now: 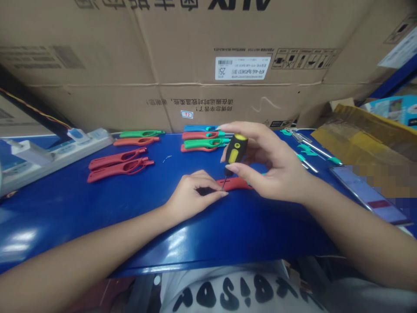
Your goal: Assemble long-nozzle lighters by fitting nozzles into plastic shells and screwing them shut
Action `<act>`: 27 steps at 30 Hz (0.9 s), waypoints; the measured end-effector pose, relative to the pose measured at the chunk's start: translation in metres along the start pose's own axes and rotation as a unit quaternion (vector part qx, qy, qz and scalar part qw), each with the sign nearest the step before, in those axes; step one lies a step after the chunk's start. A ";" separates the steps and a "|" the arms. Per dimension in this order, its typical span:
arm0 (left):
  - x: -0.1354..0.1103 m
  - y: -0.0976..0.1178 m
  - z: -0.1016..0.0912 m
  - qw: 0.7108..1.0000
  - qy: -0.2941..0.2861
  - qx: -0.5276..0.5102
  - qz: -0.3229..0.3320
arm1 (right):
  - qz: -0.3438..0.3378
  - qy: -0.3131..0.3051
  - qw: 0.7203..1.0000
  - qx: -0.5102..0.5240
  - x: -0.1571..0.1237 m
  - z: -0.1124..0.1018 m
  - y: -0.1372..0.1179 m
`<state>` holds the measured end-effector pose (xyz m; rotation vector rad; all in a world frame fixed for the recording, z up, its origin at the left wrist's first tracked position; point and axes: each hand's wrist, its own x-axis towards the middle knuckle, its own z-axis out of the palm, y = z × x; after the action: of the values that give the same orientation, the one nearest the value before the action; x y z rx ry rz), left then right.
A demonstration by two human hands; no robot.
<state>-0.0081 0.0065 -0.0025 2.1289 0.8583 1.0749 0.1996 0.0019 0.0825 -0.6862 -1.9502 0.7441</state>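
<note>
Working at the near middle of the blue tabletop (260, 237): the left hand (189, 196) is pinching the left end of a red casing (236, 184), thumb and index fingers almost closed. The right hand (278, 163) is gripping a black-and-yellow screwdriver (235, 150), fingers wrapping its handle, tip pointing down by the left fingertips. Judgement: this casing is being screwed, not yet finished. Just beyond, tiny slivers (167, 159), likely screws, are lying loose. At left, four casings (114, 160) are lying without tubes, seemingly awaiting work. At right, metal tubes (321, 150) are lying unfitted. Farther back, a coloured stack (205, 143) is showing tubes; whether its screws are in, cannot tell.
</note>
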 end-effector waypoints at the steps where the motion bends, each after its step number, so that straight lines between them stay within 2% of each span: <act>1: 0.000 0.000 0.000 1.000 0.001 0.001 0.004 | -0.004 0.013 1.000 -0.009 -0.001 0.001 0.003; 7: -0.001 -0.001 -0.001 1.000 0.000 0.024 0.014 | -0.091 0.061 0.994 -0.023 -0.003 0.006 0.024; 11: 0.000 -0.004 -0.003 0.996 -0.009 0.085 0.006 | -0.092 0.091 0.990 -0.053 -0.003 0.005 0.033; 18: 0.000 -0.009 -0.002 0.990 -0.063 0.124 -0.003 | -0.085 0.074 0.991 -0.071 -0.006 0.006 0.047; 27: -0.001 -0.010 -0.001 0.989 -0.068 0.133 0.017 | -0.107 0.062 0.989 -0.081 -0.008 0.008 0.050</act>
<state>-0.0120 0.0122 -0.0099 2.4135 0.9470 0.8577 0.2037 0.0275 0.0388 -0.5924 -1.9462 0.4055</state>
